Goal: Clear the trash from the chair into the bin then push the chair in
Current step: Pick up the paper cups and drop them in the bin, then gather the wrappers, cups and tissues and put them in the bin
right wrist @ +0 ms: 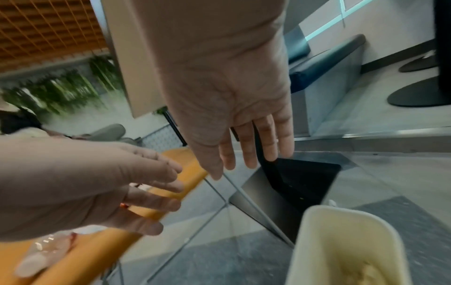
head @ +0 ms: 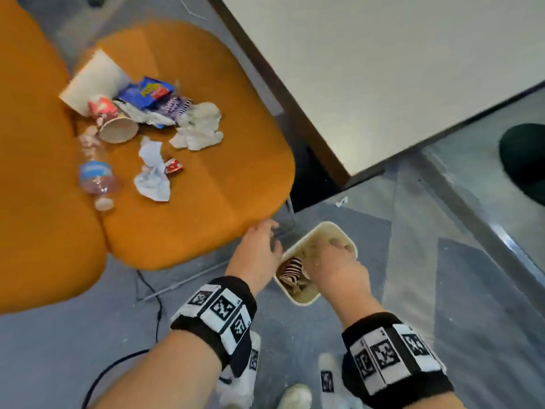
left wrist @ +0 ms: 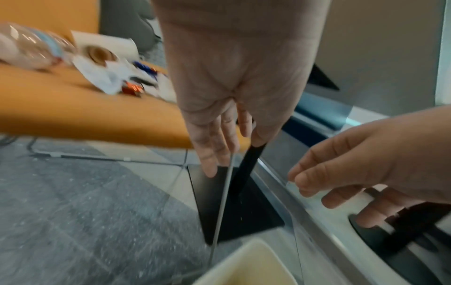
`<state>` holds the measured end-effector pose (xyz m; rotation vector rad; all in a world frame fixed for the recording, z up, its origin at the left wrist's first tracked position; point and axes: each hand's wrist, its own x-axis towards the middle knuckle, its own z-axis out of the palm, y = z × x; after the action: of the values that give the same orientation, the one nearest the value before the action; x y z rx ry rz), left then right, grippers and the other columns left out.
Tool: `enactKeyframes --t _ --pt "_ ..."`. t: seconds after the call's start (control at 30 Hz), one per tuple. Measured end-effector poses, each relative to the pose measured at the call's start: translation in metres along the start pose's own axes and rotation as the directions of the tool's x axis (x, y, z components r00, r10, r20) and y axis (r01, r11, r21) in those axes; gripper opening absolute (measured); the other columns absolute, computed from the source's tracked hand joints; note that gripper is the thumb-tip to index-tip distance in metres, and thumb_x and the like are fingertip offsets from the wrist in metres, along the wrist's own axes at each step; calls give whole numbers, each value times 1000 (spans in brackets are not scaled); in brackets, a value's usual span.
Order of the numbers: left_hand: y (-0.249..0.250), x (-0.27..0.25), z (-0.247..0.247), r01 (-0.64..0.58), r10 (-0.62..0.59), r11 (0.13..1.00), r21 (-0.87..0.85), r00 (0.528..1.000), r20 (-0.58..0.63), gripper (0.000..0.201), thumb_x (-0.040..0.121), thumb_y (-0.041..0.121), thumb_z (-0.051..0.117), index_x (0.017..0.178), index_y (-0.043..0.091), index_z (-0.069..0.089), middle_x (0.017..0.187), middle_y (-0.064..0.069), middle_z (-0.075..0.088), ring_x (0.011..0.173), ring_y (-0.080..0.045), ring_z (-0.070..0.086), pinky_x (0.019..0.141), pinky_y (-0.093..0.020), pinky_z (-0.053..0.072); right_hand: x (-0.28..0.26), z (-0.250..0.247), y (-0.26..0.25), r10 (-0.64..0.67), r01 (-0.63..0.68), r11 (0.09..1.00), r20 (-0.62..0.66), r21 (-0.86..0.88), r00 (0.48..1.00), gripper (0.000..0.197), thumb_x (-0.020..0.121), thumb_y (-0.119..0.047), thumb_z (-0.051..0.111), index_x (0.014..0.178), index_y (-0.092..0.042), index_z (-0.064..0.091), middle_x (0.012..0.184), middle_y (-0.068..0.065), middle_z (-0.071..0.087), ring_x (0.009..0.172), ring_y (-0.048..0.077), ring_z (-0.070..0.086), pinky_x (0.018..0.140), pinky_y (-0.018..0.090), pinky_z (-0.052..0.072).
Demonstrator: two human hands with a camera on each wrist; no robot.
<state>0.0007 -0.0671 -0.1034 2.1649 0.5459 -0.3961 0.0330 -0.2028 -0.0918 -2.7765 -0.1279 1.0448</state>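
The orange chair seat [head: 191, 202] carries a heap of trash: a paper cup [head: 118, 128] on its side, blue snack wrappers [head: 150, 93], crumpled tissues [head: 197, 125], a white sheet [head: 94, 81] and a clear plastic bottle [head: 95, 172]. On the floor by the seat's front corner stands a cream bin [head: 348, 234] with a striped wrapper [head: 292, 270] inside. My left hand [head: 262, 243] hovers at that corner, fingers straight, empty. My right hand [head: 339, 255] hangs over the bin, also empty. The wrist views show both palms bare: left hand [left wrist: 219, 154], right hand [right wrist: 249, 154], bin rim [right wrist: 341, 212].
A white table [head: 383, 69] on a dark base [left wrist: 231, 202] stands right behind the chair. A black cable [head: 153, 305] trails across the grey floor under the seat. A dark round object [head: 525, 154] lies at the right edge. My white shoes [head: 295, 394] are below.
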Motion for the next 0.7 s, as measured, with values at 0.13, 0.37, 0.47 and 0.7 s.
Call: enactKeyframes --t 0.13,0.37,0.47,0.7 --pt "-8 -1 -66 16 -33 992 -125 990 -135 29 95 15 51 124 16 51 122 -6 58 109 -20 56 94 -34 47 -1 -25 -62 -188 188 982 -163 -15 969 32 93 -35 47 124 -26 49 125 4 56 120 27 44 86 40 47" --pt "-49 32 -153 116 -186 962 -247 940 -285 24 93 13 51 117 11 56 118 -8 61 108 -24 59 93 -36 48 34 -39 -177 -402 384 915 -253 -121 880 25 90 -38 52 113 -27 56 109 0 64 105 23 53 77 36 48" --pt "-70 55 -180 216 -320 928 -302 878 -356 26 93 11 51 118 9 56 124 -12 59 114 -28 56 95 -35 45 58 -43 -213 -435 410 900 -252 -146 865 26 90 -37 53 114 -27 56 110 0 64 106 25 52 79 37 45" --pt "-97 121 -223 325 -437 891 -317 804 -404 31 91 21 55 119 9 55 130 -14 51 114 -28 52 81 -31 38 133 -59 -295 -461 426 886 -253 -182 850 30 89 -41 53 116 -31 56 122 1 61 115 27 48 87 38 38"
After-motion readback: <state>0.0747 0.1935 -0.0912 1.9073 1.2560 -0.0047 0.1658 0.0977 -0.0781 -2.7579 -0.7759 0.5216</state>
